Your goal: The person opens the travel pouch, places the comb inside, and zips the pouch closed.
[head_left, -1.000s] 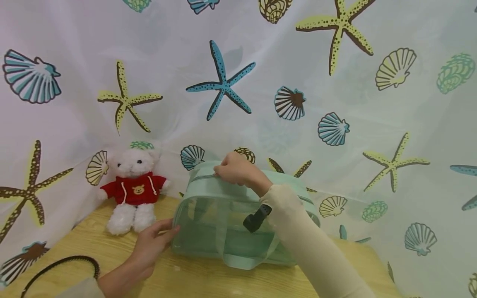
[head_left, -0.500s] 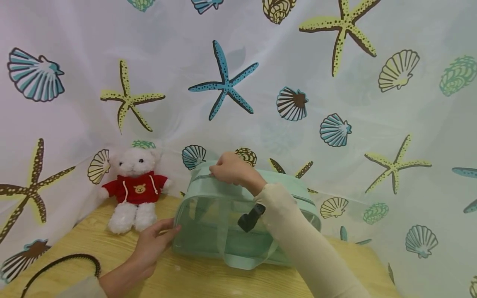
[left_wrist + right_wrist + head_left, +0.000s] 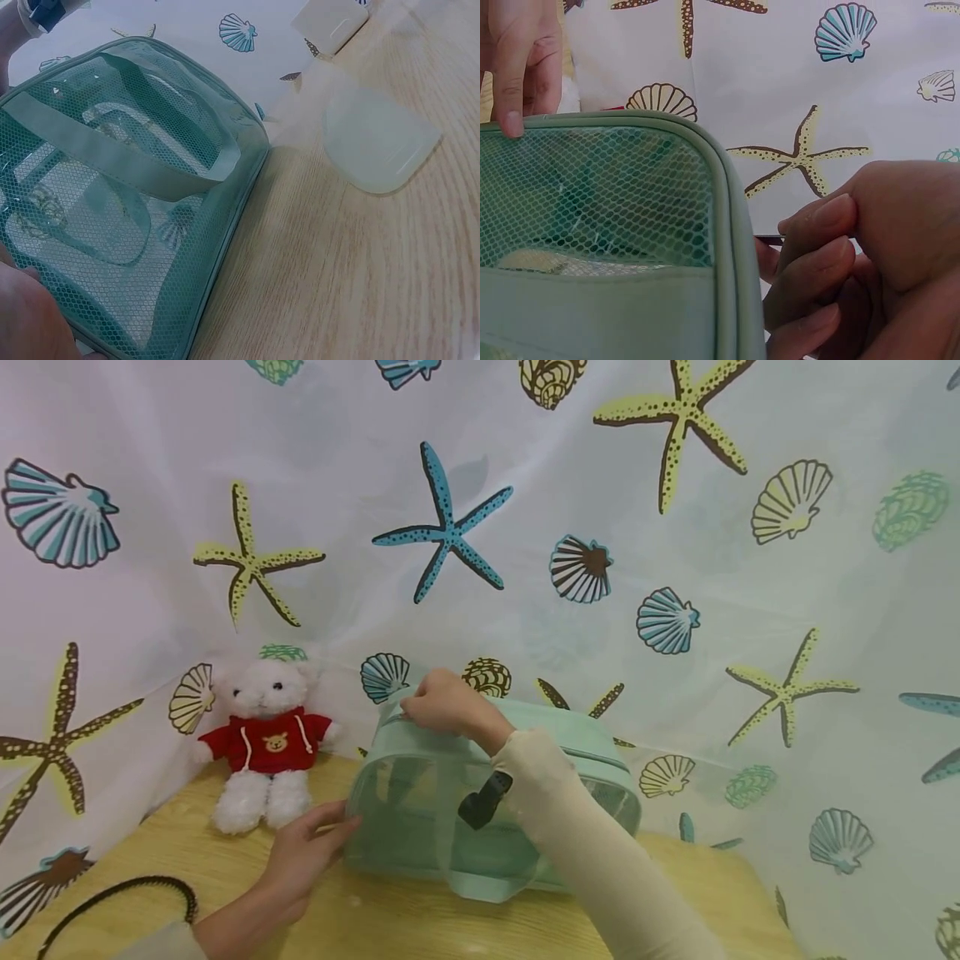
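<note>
A mint-green bag (image 3: 405, 835) with see-through mesh sides and a strap handle (image 3: 127, 157) stands on the wooden table. My right hand (image 3: 450, 706) is over the left part of its top, thumb and curled fingers pinching the zipper pull (image 3: 771, 240), which is mostly hidden by the fingers. The zip line (image 3: 592, 756) runs along the top to the right. My left hand (image 3: 303, 856) holds the bag's left end, thumb on the front mesh. In the right wrist view, a finger of the left hand (image 3: 525, 67) touches the bag's edge.
A white teddy bear (image 3: 266, 743) in a red hoodie sits behind, left of the bag. A black cord (image 3: 127, 885) curves at the lower left. Shell-printed cloth (image 3: 360, 460) hangs behind. A pale rounded translucent piece (image 3: 379, 142) and a white block (image 3: 330, 26) show in the left wrist view.
My right hand has slid left along the top of the bag, toward its left end, with the zipper pull. The left hand keeps its place on the bag.
</note>
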The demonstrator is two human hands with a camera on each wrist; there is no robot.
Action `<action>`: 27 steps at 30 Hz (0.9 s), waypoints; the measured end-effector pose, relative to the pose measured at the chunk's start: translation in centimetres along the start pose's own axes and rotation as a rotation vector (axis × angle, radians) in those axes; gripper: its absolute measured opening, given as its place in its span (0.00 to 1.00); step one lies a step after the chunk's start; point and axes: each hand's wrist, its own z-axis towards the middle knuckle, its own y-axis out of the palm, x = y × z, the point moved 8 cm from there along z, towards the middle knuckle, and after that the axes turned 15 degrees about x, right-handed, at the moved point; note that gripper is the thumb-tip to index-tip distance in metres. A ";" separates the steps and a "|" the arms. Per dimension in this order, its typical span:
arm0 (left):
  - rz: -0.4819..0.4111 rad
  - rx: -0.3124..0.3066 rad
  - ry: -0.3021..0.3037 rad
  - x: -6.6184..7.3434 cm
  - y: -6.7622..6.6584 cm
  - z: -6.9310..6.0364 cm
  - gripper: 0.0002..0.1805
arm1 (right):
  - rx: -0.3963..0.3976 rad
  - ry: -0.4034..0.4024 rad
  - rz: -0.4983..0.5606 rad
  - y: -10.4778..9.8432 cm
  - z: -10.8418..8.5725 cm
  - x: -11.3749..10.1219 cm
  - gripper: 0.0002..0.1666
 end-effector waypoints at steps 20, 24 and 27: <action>0.051 0.098 0.474 5.9 -0.2 -1.7 0.25 | 0.040 -0.069 -0.046 0.1 -0.1 0.7 0.37; 0.074 0.177 0.910 11.3 0.1 -3.6 0.17 | 0.090 -0.115 -0.199 -0.4 -0.3 1.4 0.36; 0.154 0.161 1.089 14.5 1.1 -3.9 0.14 | 0.089 -0.114 -0.259 -0.6 -0.6 2.1 0.28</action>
